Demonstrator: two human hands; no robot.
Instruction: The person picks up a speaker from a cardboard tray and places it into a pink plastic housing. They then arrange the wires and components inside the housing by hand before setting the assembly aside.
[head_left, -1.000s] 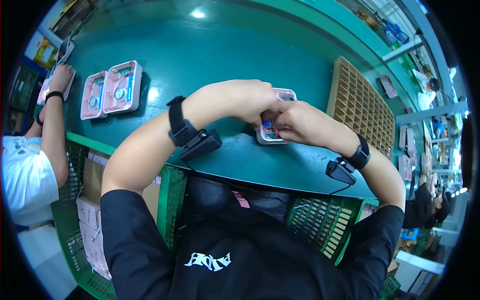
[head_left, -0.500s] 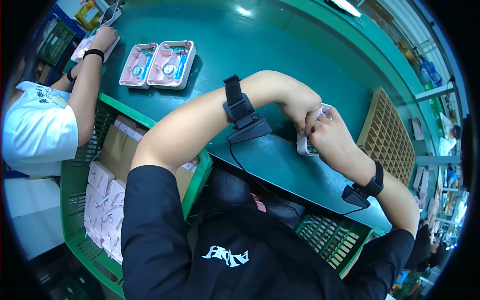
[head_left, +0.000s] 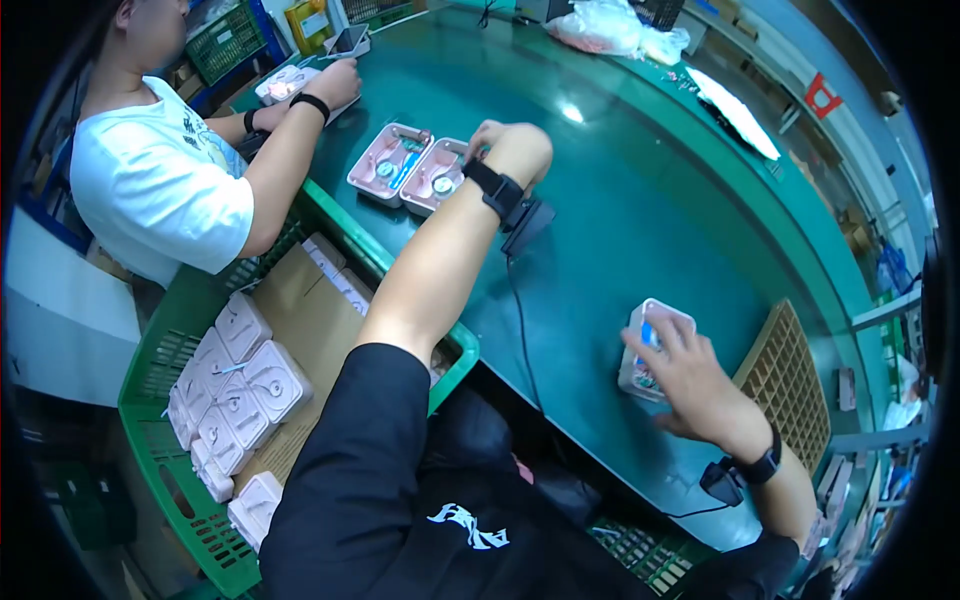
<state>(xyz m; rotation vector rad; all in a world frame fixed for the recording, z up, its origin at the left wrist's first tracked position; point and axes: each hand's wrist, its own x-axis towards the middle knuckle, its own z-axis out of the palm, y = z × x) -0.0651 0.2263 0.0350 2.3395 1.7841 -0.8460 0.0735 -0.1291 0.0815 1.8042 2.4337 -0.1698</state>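
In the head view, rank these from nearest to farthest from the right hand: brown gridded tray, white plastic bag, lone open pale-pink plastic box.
1. Lone open pale-pink plastic box: partly behind the right hand.
2. Brown gridded tray: just to its right.
3. White plastic bag: far off, near the picture's top.

My left arm (head_left: 425, 270) stretches out nearly straight, putting my left hand (head_left: 515, 150) well ahead and to the left of my right hand (head_left: 692, 382). The left one bends at the wrist, its fingers (head_left: 484, 136) curling, their tips partly out of sight. The right is spread loosely, back upward, thumb (head_left: 672, 426) blurred, with my right forearm (head_left: 790, 492) behind it, rightward.
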